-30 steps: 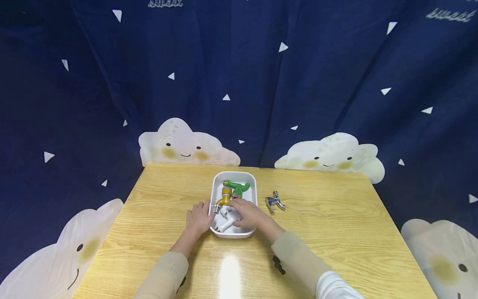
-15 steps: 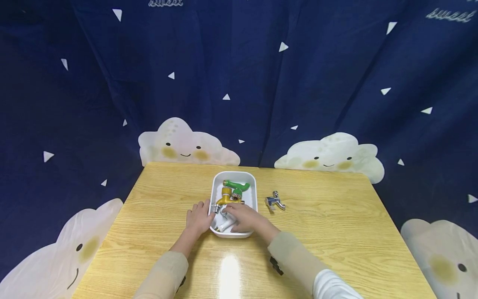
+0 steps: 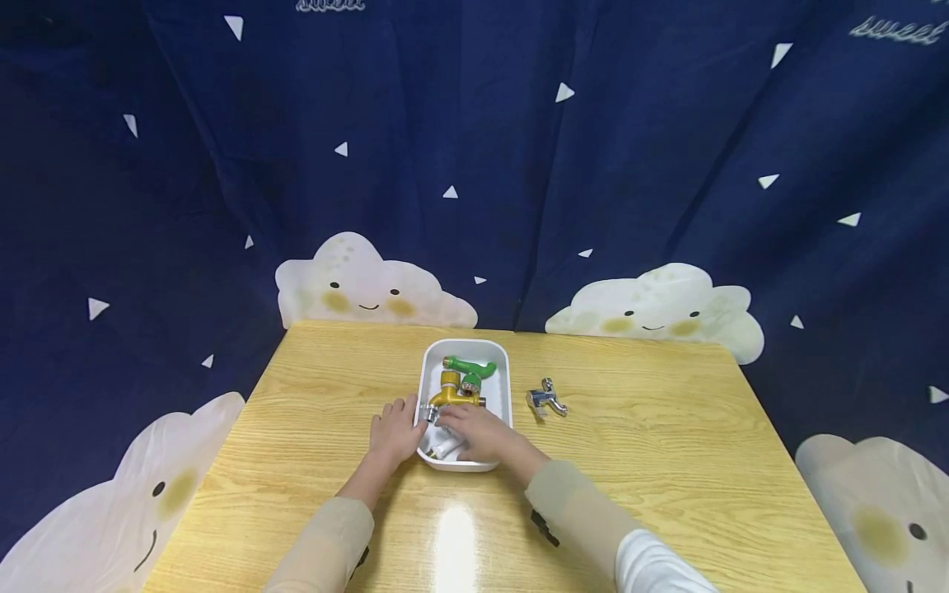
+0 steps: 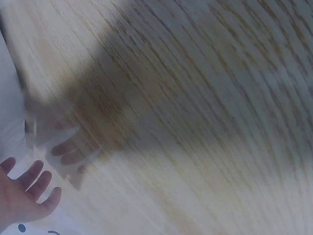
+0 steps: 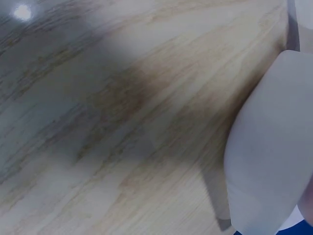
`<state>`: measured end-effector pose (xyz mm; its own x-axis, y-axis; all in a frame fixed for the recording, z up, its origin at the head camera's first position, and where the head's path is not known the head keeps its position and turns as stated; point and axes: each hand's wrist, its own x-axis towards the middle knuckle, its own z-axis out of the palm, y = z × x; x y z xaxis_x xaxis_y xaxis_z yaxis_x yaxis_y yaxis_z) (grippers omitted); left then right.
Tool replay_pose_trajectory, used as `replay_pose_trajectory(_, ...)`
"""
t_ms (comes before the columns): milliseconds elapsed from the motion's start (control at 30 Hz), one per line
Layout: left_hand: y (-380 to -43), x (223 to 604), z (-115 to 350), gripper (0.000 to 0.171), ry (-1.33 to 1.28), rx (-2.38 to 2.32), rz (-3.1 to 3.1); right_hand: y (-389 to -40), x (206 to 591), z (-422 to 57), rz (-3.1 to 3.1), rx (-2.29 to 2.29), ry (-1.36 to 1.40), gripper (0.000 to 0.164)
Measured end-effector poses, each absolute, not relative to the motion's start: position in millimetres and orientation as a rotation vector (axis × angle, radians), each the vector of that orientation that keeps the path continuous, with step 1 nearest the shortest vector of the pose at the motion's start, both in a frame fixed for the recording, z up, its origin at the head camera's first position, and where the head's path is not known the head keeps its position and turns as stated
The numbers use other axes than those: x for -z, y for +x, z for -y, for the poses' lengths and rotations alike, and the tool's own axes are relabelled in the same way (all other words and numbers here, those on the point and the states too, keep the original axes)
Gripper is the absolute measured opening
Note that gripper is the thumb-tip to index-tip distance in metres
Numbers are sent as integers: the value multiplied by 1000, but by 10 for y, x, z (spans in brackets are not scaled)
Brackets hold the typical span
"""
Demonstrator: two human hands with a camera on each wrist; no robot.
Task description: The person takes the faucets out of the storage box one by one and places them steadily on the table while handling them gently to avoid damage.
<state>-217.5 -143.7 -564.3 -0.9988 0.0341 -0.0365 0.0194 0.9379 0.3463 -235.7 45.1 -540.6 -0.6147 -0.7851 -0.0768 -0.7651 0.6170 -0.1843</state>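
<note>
A white tray (image 3: 504, 412) holds several taps in the head view. My left hand (image 3: 396, 430) rests at its left side, thumb over the rim, fingers outside the wall. The left wrist view shows the fingers (image 4: 39, 188) spread and slightly bent. My right hand (image 3: 478, 432) reaches into the front of the tray, fingers bent over a white tap (image 3: 447, 449) with a brass threaded end; its upper part is hidden under the hand. A yellow tap (image 3: 450, 394) with a chrome end lies just behind the right fingertips. Farther back lies a green tap (image 3: 471, 371).
To the right of the tray, a chrome tap (image 3: 547, 399) lies on the wooden table (image 3: 652, 436). A dark blue curtain (image 3: 460, 123) with clouds and triangles hangs behind the table and along its sides. In the right wrist view, a pale rounded shape (image 5: 269, 142) fills the right side.
My right hand has shifted left and slightly forward over the white tap, covering more of it. The yellow tap's right end has come into sight. The left hand has stayed at the tray.
</note>
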Motion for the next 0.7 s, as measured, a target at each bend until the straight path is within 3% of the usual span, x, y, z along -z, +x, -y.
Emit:
replay_pose_trajectory(233,-2174,5628,1434,51,46,-542,-3046,-2361,5445,-423,-2707,128,-1302,68)
replay_pose_trajectory(700,-2177,5622,1433,51,37,-551,-3036,-2349,5437,-384,-2697,8,-1404,45)
